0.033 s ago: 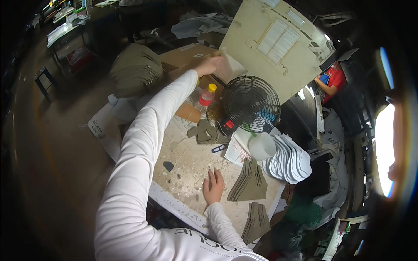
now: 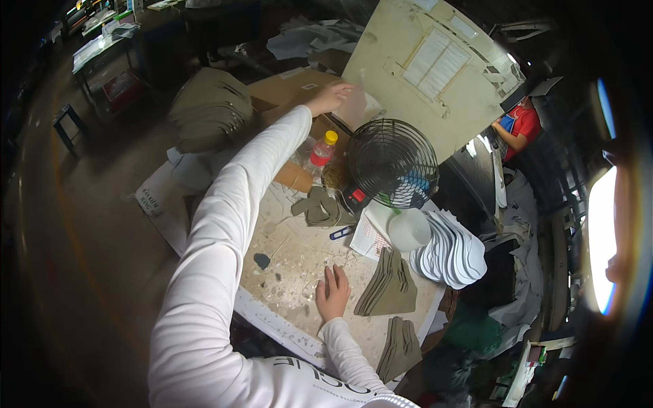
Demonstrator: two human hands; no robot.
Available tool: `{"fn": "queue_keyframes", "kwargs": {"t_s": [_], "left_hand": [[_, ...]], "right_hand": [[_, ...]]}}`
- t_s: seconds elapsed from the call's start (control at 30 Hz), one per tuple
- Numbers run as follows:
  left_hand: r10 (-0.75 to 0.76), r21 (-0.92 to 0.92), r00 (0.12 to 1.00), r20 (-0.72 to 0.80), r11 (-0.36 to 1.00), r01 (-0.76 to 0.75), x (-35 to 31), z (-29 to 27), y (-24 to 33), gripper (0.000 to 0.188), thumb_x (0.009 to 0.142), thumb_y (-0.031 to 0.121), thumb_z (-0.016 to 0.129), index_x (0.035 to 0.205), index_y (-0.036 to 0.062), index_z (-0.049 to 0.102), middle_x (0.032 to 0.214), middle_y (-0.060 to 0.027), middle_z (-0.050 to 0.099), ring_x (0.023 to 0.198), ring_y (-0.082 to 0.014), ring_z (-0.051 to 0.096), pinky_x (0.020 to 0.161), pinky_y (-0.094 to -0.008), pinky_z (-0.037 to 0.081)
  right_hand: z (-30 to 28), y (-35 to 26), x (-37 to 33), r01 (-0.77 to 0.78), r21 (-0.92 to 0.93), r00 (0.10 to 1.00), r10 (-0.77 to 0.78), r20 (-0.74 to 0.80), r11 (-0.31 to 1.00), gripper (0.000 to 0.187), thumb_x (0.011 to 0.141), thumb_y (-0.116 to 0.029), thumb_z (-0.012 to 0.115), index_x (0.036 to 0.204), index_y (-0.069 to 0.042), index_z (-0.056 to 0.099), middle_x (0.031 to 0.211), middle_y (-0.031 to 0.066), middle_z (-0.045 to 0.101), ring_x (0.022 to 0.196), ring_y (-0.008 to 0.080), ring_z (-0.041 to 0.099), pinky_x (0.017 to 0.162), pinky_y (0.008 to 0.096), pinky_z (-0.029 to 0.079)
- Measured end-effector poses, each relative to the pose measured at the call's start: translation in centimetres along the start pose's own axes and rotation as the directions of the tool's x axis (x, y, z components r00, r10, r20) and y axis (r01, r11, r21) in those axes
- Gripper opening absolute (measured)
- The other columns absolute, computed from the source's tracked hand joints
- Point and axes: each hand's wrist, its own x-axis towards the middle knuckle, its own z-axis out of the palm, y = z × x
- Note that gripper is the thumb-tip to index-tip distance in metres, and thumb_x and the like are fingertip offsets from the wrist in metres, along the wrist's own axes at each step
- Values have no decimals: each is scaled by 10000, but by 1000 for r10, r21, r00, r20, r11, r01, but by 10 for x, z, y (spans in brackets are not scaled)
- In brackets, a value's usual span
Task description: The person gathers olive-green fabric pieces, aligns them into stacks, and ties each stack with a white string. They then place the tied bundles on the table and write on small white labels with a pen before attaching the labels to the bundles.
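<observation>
My left hand (image 2: 329, 99) is stretched out to the far side of the table, over a brown cardboard box (image 2: 284, 87). Its fingers are drawn together by a blurred pinkish sheet-like thing (image 2: 352, 110); what they hold is unclear. Below that hand stands a clear bottle (image 2: 322, 151) with a yellow cap and red label. My right hand (image 2: 332, 292) lies flat on the worn tabletop (image 2: 289, 251), fingers apart, with nothing under it that shows. To its right is a stack of cut olive cloth pieces (image 2: 386, 289); a second olive stack (image 2: 400, 350) lies nearer me.
A black caged fan (image 2: 393, 163) stands at the back, beside an upright cream panel (image 2: 435, 75). White layered pieces (image 2: 449, 251), a whitish round container (image 2: 409, 230), blue thread snips (image 2: 341, 232) and olive scraps (image 2: 320, 207) lie around. A person in red (image 2: 525, 128) is far right.
My left hand has shifted very slightly and looks less blurred. My right hand and the things on the table stay where they were.
</observation>
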Motion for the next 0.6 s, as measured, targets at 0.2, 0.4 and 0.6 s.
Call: {"fn": "queue_keyframes", "kwargs": {"t_s": [0.2, 0.4, 0.6], "left_hand": [[-252, 640, 927, 277, 768, 18, 36, -2, -10, 358, 704, 205, 719, 1055, 143, 692, 1124, -123, 648, 1088, -263, 585, 929, -369, 448], [-437, 855, 777, 453, 461, -239, 35, 7, -7, 339, 701, 199, 729, 1040, 205, 710, 1031, -76, 686, 1022, -278, 617, 893, -463, 453], [125, 713, 957, 261, 644, -278, 42, -15, 11, 165, 798, 164, 665, 951, 150, 724, 899, -132, 682, 861, -327, 645, 778, -402, 508]], "right_hand": [[1, -3, 10, -7, -39, 1000, 8, 20, 999, 448, 841, -195, 604, 1282, -141, 540, 1365, 130, 448, 1296, 323, 381, 1021, 453, 294], [1, -2, 13, -30, -37, 999, 31, 38, 999, 447, 842, -191, 601, 1281, -136, 540, 1369, 130, 444, 1303, 324, 372, 1022, 454, 293], [2, -1, 12, -27, -36, 999, 28, 41, 999, 450, 839, -194, 602, 1281, -135, 540, 1374, 126, 438, 1304, 318, 371, 1023, 450, 290]]}}
